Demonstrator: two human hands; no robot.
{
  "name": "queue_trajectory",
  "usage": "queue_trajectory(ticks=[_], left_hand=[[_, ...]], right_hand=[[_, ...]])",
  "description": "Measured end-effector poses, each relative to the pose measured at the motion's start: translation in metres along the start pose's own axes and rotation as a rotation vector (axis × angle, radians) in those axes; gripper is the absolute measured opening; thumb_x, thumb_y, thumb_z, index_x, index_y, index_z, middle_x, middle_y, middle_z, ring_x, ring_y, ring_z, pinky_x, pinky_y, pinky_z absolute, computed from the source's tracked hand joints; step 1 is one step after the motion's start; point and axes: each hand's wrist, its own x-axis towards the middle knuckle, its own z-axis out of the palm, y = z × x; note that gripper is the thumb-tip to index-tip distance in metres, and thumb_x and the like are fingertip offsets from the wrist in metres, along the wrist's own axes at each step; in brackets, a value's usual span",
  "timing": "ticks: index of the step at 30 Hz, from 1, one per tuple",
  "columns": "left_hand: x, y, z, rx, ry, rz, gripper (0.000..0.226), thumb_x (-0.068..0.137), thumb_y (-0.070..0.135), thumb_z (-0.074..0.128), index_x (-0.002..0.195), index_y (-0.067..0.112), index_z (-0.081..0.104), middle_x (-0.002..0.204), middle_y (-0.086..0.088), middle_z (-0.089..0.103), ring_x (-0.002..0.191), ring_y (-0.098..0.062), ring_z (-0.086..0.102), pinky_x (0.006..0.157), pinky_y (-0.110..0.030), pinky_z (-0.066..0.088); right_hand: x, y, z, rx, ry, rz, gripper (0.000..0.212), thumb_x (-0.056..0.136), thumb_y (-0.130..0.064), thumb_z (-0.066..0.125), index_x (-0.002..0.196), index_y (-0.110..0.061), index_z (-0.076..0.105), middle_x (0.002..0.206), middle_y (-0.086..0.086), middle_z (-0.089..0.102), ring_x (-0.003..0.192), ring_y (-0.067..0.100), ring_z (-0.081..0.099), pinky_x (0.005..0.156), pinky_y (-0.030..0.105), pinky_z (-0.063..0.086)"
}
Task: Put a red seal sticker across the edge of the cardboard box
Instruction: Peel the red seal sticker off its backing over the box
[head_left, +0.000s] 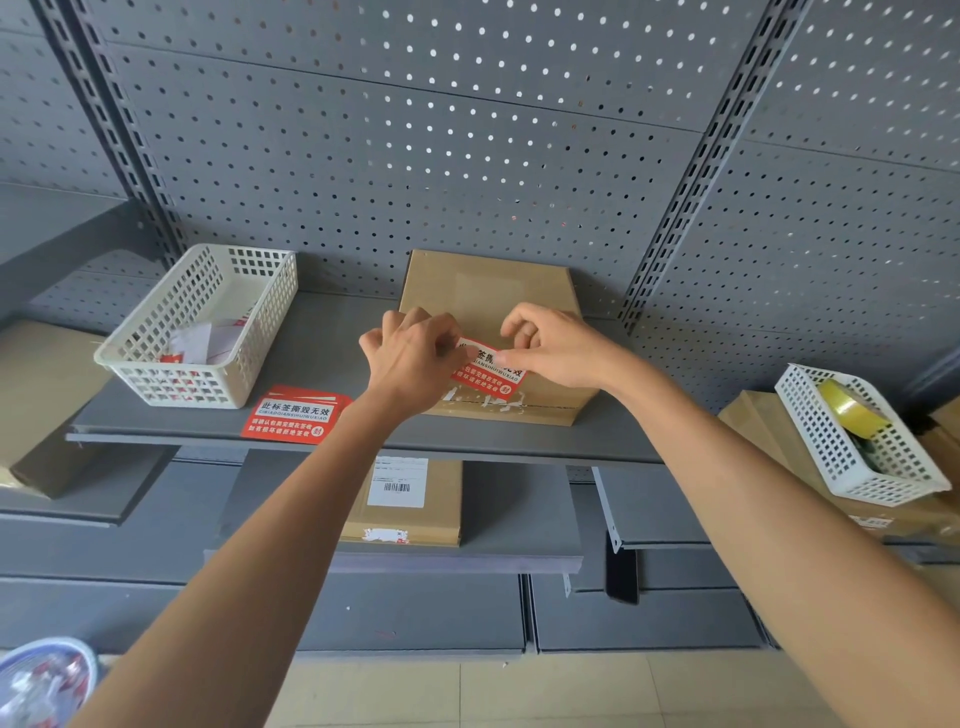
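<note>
A flat brown cardboard box (488, 291) lies on the grey shelf (332, 358), with white torn-label scraps along its near edge. Over the front of the box I hold a red seal sticker (485, 376) with white and black print. My left hand (410, 358) pinches the sticker's left end. My right hand (556, 348) pinches its upper right part with thumb and forefinger. Whether the sticker touches the box I cannot tell.
A stack of red seal stickers (293, 414) lies on the shelf left of the box. A white basket (202, 322) with paper scraps stands further left. At the right, another white basket (857, 441) holds a tape roll. A labelled box (405, 499) lies on the lower shelf.
</note>
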Motion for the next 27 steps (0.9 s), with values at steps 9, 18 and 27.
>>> queue_trajectory(ticks=[9, 18, 27], left_hand=[[-0.004, -0.006, -0.005, -0.099, 0.007, 0.018, 0.01, 0.095, 0.045, 0.059, 0.092, 0.035, 0.061, 0.1, 0.012, 0.058, 0.102, -0.018, 0.04, 0.086, -0.036, 0.021], [-0.013, -0.022, -0.006, -0.113, 0.082, 0.176, 0.013, 0.09, 0.041, 0.069, 0.081, 0.031, 0.069, 0.096, 0.013, 0.065, 0.089, -0.017, 0.05, 0.078, -0.042, 0.048], [-0.015, -0.023, 0.003, -0.027, 0.16, 0.203, 0.011, 0.096, 0.03, 0.062, 0.093, 0.021, 0.067, 0.105, 0.003, 0.063, 0.089, -0.014, 0.038, 0.078, -0.033, 0.03]], right_hand=[[0.013, -0.018, 0.021, 0.073, 0.074, -0.019, 0.008, 0.087, -0.028, 0.076, 0.087, -0.021, 0.073, 0.075, -0.01, 0.067, 0.069, 0.005, 0.063, 0.06, 0.025, 0.044], [0.014, -0.012, 0.026, 0.137, 0.072, -0.02, 0.009, 0.088, -0.031, 0.075, 0.087, -0.024, 0.07, 0.084, -0.009, 0.068, 0.078, 0.009, 0.066, 0.065, 0.026, 0.047], [0.019, -0.022, 0.032, 0.093, 0.061, -0.051, 0.024, 0.08, -0.047, 0.079, 0.088, -0.026, 0.071, 0.085, -0.009, 0.072, 0.083, 0.013, 0.069, 0.079, 0.041, 0.058]])
